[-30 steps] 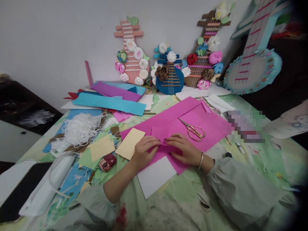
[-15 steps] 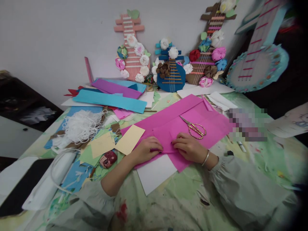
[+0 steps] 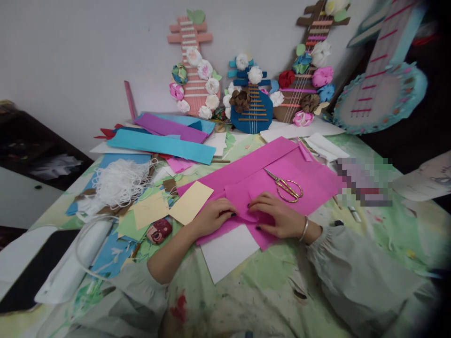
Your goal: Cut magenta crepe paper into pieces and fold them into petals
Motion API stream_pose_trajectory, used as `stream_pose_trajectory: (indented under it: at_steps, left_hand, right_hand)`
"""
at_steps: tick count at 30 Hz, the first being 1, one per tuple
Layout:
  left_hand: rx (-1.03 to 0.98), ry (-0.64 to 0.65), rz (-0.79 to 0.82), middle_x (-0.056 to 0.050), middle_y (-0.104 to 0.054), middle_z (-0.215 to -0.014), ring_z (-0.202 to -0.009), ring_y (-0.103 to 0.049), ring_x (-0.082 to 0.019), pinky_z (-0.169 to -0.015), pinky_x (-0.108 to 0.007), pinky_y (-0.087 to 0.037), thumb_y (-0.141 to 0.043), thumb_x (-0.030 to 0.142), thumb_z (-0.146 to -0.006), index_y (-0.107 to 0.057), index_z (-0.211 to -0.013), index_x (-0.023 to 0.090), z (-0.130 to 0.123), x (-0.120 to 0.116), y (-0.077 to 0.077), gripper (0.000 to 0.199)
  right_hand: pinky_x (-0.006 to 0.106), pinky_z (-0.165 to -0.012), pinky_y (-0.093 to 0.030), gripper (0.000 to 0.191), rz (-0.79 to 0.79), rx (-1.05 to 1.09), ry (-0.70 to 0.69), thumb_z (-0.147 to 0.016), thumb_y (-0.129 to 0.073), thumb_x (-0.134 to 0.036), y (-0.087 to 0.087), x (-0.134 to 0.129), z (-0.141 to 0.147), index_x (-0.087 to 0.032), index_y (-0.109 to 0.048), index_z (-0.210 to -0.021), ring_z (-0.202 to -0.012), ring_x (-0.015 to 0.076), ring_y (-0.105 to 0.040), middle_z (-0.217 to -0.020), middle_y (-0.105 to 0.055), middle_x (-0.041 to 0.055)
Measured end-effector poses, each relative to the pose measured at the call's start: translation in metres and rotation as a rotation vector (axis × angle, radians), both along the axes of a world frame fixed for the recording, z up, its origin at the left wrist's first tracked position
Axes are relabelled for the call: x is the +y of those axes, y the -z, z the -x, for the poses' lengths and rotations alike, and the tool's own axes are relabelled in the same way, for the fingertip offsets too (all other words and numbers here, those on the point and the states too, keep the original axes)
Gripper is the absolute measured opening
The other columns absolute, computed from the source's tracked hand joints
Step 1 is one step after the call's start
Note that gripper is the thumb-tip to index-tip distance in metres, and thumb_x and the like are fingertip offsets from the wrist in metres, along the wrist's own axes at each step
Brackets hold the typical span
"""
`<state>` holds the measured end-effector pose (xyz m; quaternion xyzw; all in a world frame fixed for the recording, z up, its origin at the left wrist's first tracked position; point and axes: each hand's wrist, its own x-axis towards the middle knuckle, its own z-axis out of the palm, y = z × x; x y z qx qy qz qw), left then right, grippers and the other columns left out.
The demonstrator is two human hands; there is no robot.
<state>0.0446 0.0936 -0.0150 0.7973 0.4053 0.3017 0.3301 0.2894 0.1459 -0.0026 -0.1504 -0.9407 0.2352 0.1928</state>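
Note:
A small folded piece of pink paper (image 3: 243,199) lies on a larger pink sheet (image 3: 313,176). My left hand (image 3: 215,217) has its fingers curled on the left lower edge of the folded piece, thumb against it. At its right side, my right hand (image 3: 278,217) touches the paper with its fingertips, the thumb spread away from them. Gold-handled scissors (image 3: 291,190) rest on the pink sheet just beyond my right hand. A white sheet (image 3: 229,256) sticks out below the pink paper, and a cream paper piece (image 3: 192,203) is beside my left hand.
Paper instruments with flowers, one pink (image 3: 197,101), one blue (image 3: 253,115) and one brown (image 3: 289,110), lean at the wall. Strips of coloured paper (image 3: 162,145) and white cord (image 3: 120,183) lie left. A phone (image 3: 38,267) is at the left front.
My right thumb has come away from the fingers, which were pinched at the paper's lower edge. The near edge of the folded pink piece has lifted and curved. The left hand barely moved.

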Motion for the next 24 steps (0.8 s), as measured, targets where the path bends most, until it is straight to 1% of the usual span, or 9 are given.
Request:
stream_pose_trajectory:
  at_steps: [2,4,5,10,14,17,20,24]
  left_hand:
    - [-0.004,0.003,-0.001,-0.004,-0.068,-0.093,-0.091,-0.058,-0.016,-0.084,-0.031,-0.046,-0.049,0.013,-0.089,-0.066,-0.094,0.018,0.000,0.000,0.001,0.018]
    - [-0.006,0.011,0.001,-0.004,-0.068,-0.094,-0.091,-0.058,-0.016,-0.084,-0.031,-0.046,-0.050,0.015,-0.089,-0.066,-0.095,0.018,0.001,0.001,0.001,0.018]
    - [-0.006,0.015,0.003,-0.004,-0.068,-0.094,-0.091,-0.058,-0.016,-0.084,-0.031,-0.046,-0.049,0.016,-0.089,-0.066,-0.095,0.018,0.002,0.001,0.000,0.018]
    - [-0.007,0.059,0.023,-0.006,-0.068,-0.094,-0.090,-0.060,-0.016,-0.084,-0.031,-0.046,-0.050,0.017,-0.089,-0.068,-0.096,0.018,0.004,0.001,-0.004,0.019]
    - [0.063,0.102,0.013,-0.006,-0.066,-0.093,-0.089,-0.058,-0.016,-0.081,-0.029,-0.045,-0.052,0.015,-0.088,-0.071,-0.095,0.019,0.004,0.002,-0.010,0.020]
    - [0.086,0.108,0.015,-0.005,-0.066,-0.089,-0.086,-0.057,-0.016,-0.079,-0.029,-0.045,-0.054,0.016,-0.088,-0.070,-0.096,0.020,0.003,0.002,-0.011,0.018]
    - [0.056,0.079,0.015,-0.004,-0.067,-0.088,-0.087,-0.057,-0.016,-0.079,-0.030,-0.045,-0.056,0.018,-0.087,-0.069,-0.097,0.019,0.001,0.002,-0.010,0.016]
    - [0.031,-0.003,0.005,-0.003,-0.068,-0.087,-0.085,-0.058,-0.015,-0.078,-0.029,-0.046,-0.056,0.016,-0.086,-0.067,-0.092,0.017,-0.004,0.001,-0.007,0.013]
  right_hand:
    - [0.043,-0.085,-0.045,0.025,-0.001,0.036,0.002,-0.081,-0.061,-0.021,0.002,0.001,0.001,-0.017,-0.061,-0.105,-0.098,0.0238,-0.050,-0.106,-0.063,0.0120]
    - [0.040,-0.082,-0.046,0.015,0.010,0.093,-0.002,-0.085,-0.055,-0.018,0.006,0.002,0.002,-0.018,-0.063,-0.098,-0.096,0.0217,-0.051,-0.101,-0.065,0.0111]
    - [0.038,-0.081,-0.046,0.014,0.017,0.115,-0.006,-0.087,-0.053,-0.016,0.007,0.003,0.002,-0.019,-0.064,-0.095,-0.095,0.0209,-0.052,-0.100,-0.065,0.0106]
    - [0.036,-0.079,-0.047,0.016,0.051,0.140,-0.003,-0.089,-0.049,-0.013,0.008,0.003,0.003,-0.019,-0.063,-0.092,-0.091,0.0193,-0.055,-0.095,-0.067,0.0089]
    - [0.035,-0.078,-0.045,0.016,0.069,0.145,-0.007,-0.090,-0.046,-0.013,0.007,0.002,0.005,-0.019,-0.062,-0.092,-0.085,0.0176,-0.056,-0.089,-0.068,0.0076]
    - [0.035,-0.078,-0.043,0.018,0.073,0.159,-0.013,-0.091,-0.045,-0.013,0.010,0.001,0.009,-0.019,-0.062,-0.091,-0.080,0.0168,-0.055,-0.085,-0.068,0.0065]
    - [0.035,-0.077,-0.040,0.019,0.072,0.150,-0.002,-0.091,-0.045,-0.013,0.014,0.001,0.012,-0.019,-0.063,-0.090,-0.079,0.0170,-0.054,-0.083,-0.067,0.0060]
    - [0.036,-0.076,-0.038,0.021,0.068,0.087,0.055,-0.091,-0.044,-0.013,0.015,0.000,0.015,-0.019,-0.065,-0.089,-0.080,0.0182,-0.051,-0.083,-0.066,0.0061]
